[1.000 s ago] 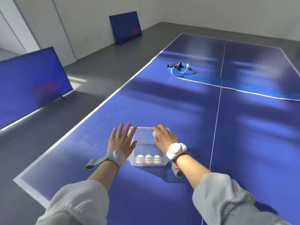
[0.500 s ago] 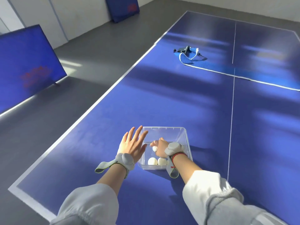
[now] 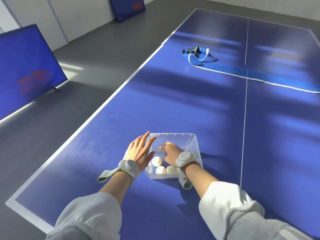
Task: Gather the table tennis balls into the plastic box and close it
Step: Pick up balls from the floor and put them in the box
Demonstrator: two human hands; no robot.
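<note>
while the open left hand [image 3: 138, 151] steadies the plastic box [image 3: 194, 141], the loosely open right hand [image 3: 170, 153] reaches inside above the table tennis balls [image 3: 160, 169].

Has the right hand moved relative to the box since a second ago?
Yes. The right hand has dropped from the far rim of the plastic box down inside it, nearer the balls.

Right hand [image 3: 170, 153] fingers [image 3: 161, 147] blurred; fourth ball [image 3: 178, 170] half hidden behind wrist.
</note>
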